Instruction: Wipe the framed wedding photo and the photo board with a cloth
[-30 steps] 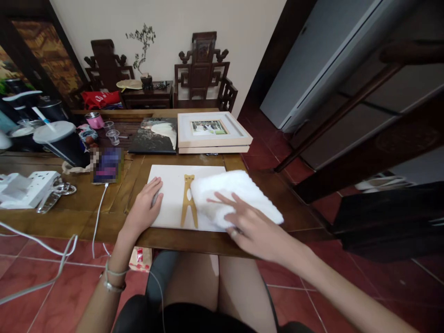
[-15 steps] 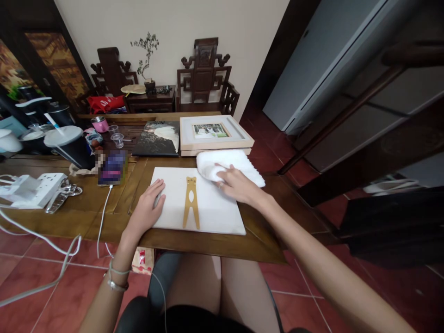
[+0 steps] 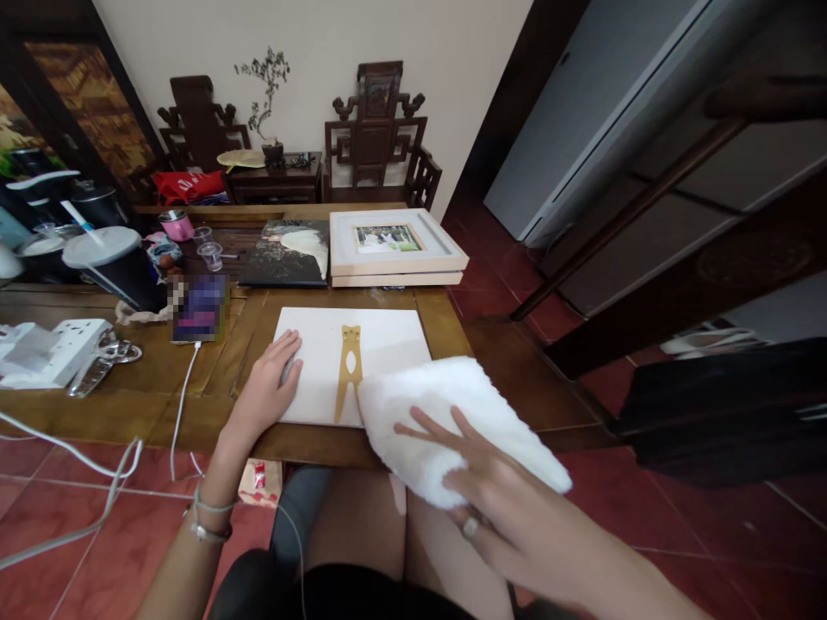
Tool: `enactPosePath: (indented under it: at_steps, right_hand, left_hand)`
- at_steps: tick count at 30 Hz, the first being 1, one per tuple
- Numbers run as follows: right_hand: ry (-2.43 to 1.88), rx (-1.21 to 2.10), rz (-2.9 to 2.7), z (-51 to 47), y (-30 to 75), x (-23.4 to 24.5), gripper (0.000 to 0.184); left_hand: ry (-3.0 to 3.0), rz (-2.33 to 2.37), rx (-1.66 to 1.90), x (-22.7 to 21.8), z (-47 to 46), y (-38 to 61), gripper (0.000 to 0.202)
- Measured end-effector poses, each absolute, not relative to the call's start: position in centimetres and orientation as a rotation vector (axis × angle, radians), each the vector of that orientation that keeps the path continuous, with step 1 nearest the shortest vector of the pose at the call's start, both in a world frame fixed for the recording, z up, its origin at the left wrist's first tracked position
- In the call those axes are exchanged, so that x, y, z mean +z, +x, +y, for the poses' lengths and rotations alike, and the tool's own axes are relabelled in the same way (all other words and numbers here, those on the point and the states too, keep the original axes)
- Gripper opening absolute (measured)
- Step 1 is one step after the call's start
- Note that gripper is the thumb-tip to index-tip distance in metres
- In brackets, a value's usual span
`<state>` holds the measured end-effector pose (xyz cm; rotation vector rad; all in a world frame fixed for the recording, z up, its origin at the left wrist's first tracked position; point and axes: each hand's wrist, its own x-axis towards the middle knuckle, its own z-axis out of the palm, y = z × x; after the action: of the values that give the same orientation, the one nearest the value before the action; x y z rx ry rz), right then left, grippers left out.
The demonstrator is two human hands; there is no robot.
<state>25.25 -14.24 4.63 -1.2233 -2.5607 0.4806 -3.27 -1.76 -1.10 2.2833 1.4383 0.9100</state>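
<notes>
A white board with a gold clothespin-shaped stand on it lies flat near the front edge of the wooden table. My left hand rests flat on the board's left edge, fingers stretched out. My right hand lies with spread fingers on a fluffy white cloth. The cloth covers the board's near right corner and hangs over the table's front edge.
Behind the board sit a white picture frame and a dark photo print. To the left are a phone on a white cable, a power strip, cups and a lidded black drink cup. Carved chairs stand by the wall.
My right hand drew the cloth from the board's far right corner down to its near right corner and past the table edge. My left hand stayed put.
</notes>
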Motion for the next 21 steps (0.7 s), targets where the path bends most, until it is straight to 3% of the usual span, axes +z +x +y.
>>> enactPosePath:
  at_steps: [12, 21]
  right_hand:
    - [-1.494, 0.255, -2.465, 1.3, 25.1, 2.0, 0.021]
    - [-1.297, 0.307, -2.536, -11.7, 24.9, 1.3, 0.016]
  left_hand:
    - [2.246, 1.447, 0.918, -1.0, -1.9, -3.3, 0.041]
    - [2.264, 1.446, 0.907, -0.6, -2.0, -3.2, 0.043]
